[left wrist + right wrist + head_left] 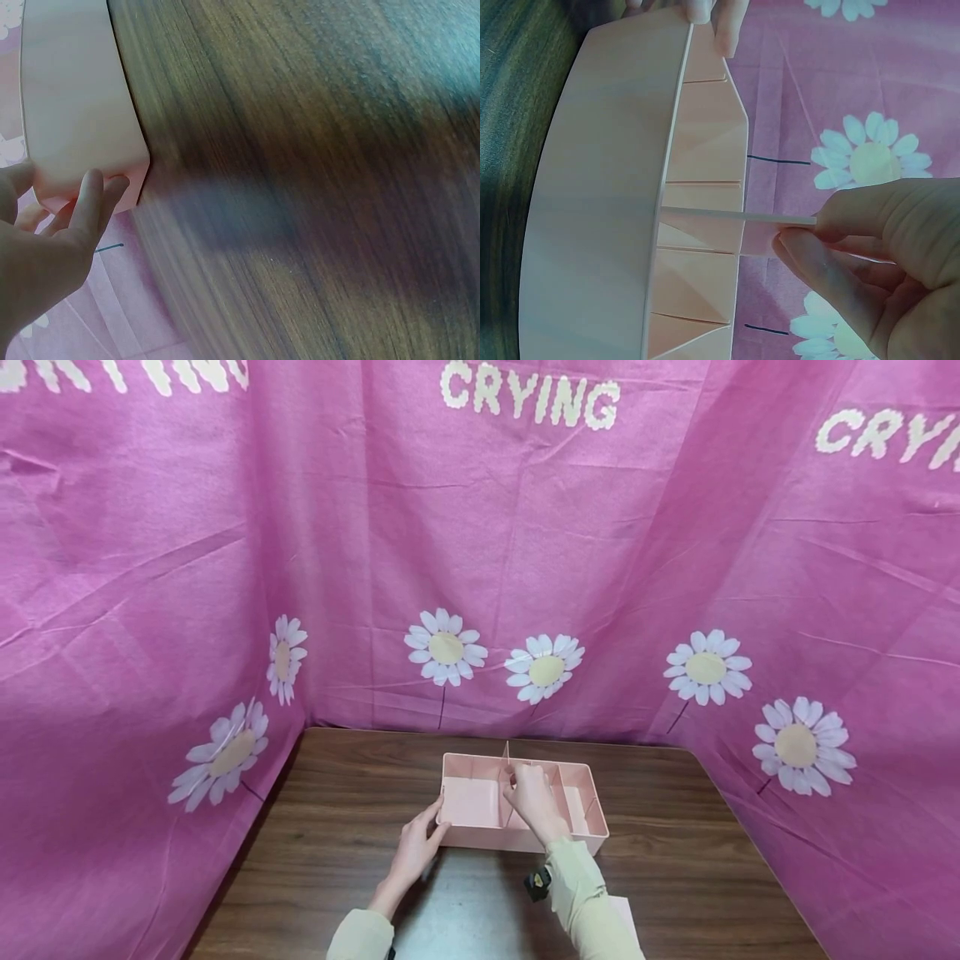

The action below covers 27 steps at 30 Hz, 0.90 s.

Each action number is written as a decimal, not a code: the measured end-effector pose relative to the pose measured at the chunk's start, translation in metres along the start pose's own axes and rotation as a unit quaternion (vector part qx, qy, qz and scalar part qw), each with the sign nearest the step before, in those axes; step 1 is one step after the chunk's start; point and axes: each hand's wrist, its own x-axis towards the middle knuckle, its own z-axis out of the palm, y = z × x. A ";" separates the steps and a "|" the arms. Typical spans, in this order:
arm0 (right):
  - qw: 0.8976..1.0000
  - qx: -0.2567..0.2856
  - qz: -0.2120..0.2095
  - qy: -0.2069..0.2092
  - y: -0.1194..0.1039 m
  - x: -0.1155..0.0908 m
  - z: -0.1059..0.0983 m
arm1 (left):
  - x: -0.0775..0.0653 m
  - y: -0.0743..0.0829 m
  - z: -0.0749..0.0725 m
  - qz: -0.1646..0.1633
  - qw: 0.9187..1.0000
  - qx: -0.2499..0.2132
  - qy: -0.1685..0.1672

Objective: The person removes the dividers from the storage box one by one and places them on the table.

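A pink compartment box [487, 838] stands on the wooden table. My left hand [416, 850] grips its left end, with the fingers around the near corner. In the left wrist view, fingertips of the left hand [67, 232] press against the box's outer wall. My right hand [531, 795] is over the middle of the box, pinching a thin pink divider [776, 218] between thumb and forefinger. The divider rises above the rim, its lower part inside the box. Other dividers [701, 182] cross the box.
A pale flat piece [624, 912] lies on the wooden table [712, 877] beside the right sleeve, partly hidden by it. Pink curtains [480, 543] with daisies enclose the table at the back and both sides. A black wrist camera [537, 883] sits at the right wrist.
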 end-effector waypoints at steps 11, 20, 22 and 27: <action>1.000 -0.015 -0.011 0.011 0.001 0.000 -0.001 | 0.001 0.000 -0.001 -0.012 1.000 -0.007 -0.013; 1.000 -0.003 -0.009 0.007 0.002 0.000 -0.004 | 0.002 0.000 0.000 -0.014 1.000 -0.011 -0.016; 1.000 -0.002 -0.009 0.009 0.002 0.000 -0.004 | 0.002 0.001 0.000 -0.014 1.000 -0.014 -0.015; 1.000 0.003 -0.016 0.015 0.002 -0.001 -0.004 | 0.001 0.001 0.000 -0.017 1.000 -0.016 -0.018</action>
